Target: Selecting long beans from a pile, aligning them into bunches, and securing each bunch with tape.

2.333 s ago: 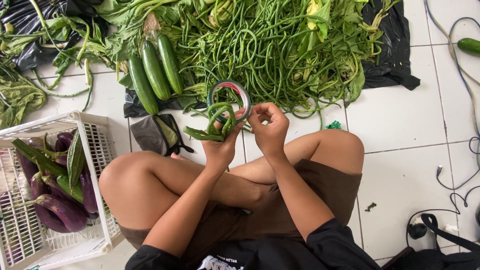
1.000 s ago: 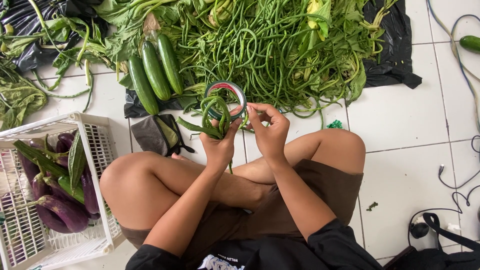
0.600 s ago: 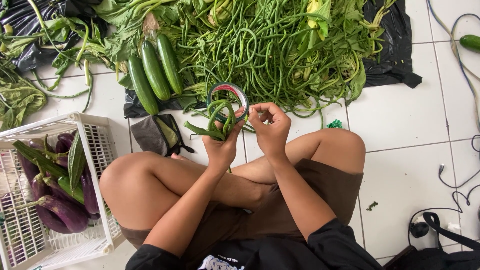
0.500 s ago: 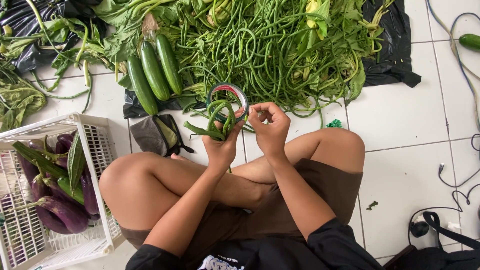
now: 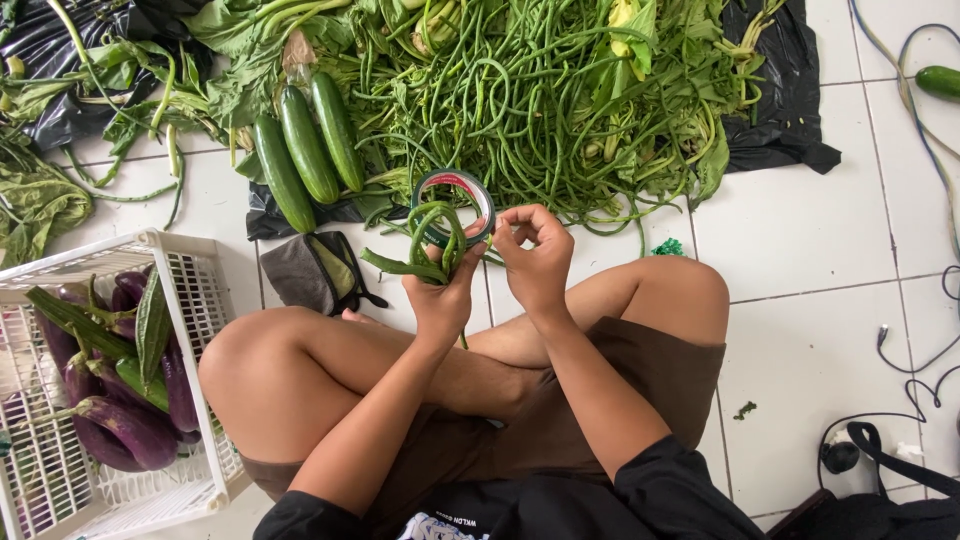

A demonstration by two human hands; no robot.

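Seated person seen from above, legs crossed on a white tiled floor [image 5: 800,250], items listed from left to right: wilted leafy greens [image 5: 35,200] at the far left edge; a white plastic crate [image 5: 130,250] holding purple eggplants [image 5: 125,435] and a few long green vegetables; a small grey pouch [image 5: 310,272] with a green lining lying on the tiles just beside the crate; three dark green cucumbers [image 5: 308,145] laid side by side, partly on a black plastic sheet [image 5: 60,45]; the left hand [image 5: 440,298], clenched around a folded bundle of long beans [image 5: 432,245], which stands up out of the fist in front of the knees, with loops at the top; a roll of green tape [image 5: 455,205], ring-shaped with a red inner core, just behind the bundle and touching it, though which hand carries the roll cannot be told; the right hand [image 5: 535,255], fingers curled and pinched near the edge of the roll, grasping something too small to identify; a large loose heap of long beans [image 5: 530,95] mixed with leaves beyond both hands; a black plastic sheet corner [image 5: 775,110] to the right of the heap; a single cucumber [image 5: 940,80] at the far right edge; dark cables [image 5: 900,350] trailing along the tiles at lower right
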